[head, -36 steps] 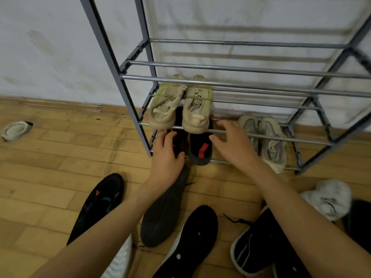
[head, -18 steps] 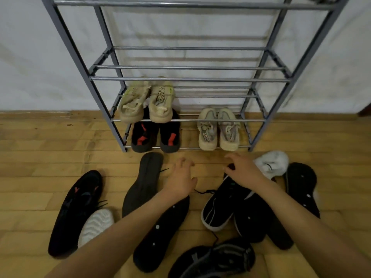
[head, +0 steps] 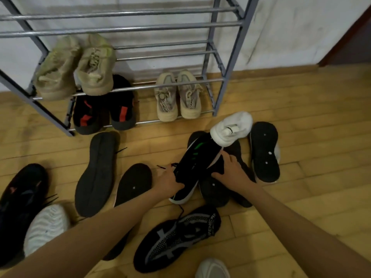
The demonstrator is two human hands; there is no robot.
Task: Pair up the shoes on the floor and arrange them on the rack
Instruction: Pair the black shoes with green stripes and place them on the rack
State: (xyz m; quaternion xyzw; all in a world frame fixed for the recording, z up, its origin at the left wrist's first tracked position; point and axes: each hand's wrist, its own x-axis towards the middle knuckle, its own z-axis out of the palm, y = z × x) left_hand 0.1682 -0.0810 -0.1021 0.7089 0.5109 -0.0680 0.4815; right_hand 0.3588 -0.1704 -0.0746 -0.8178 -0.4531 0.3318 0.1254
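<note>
A grey metal shoe rack [head: 227, 73] stands against the wall. A pale green pair [head: 76, 67] sits on its second shelf. A black pair with red marks [head: 104, 109] and a beige pair [head: 177, 97] sit on the bottom shelf. On the floor, my left hand [head: 169, 182] grips the collar of a black sneaker with green stripes and a white sole [head: 193, 167]. My right hand [head: 230, 170] holds that same sneaker's right side. The sneaker lies on top of other black shoes.
Several loose shoes lie on the wooden floor: two upturned black soles [head: 98, 173], a black sneaker [head: 20, 201] and white shoe [head: 46, 227] at left, a black-and-grey knit sneaker [head: 178, 237] near me, a white shoe [head: 230, 128] and an upturned sole [head: 264, 151] at right.
Both hands left the rack and came down to the floor pile. They have taken hold of the black sneaker with green stripes. The view has shifted right and lower.
</note>
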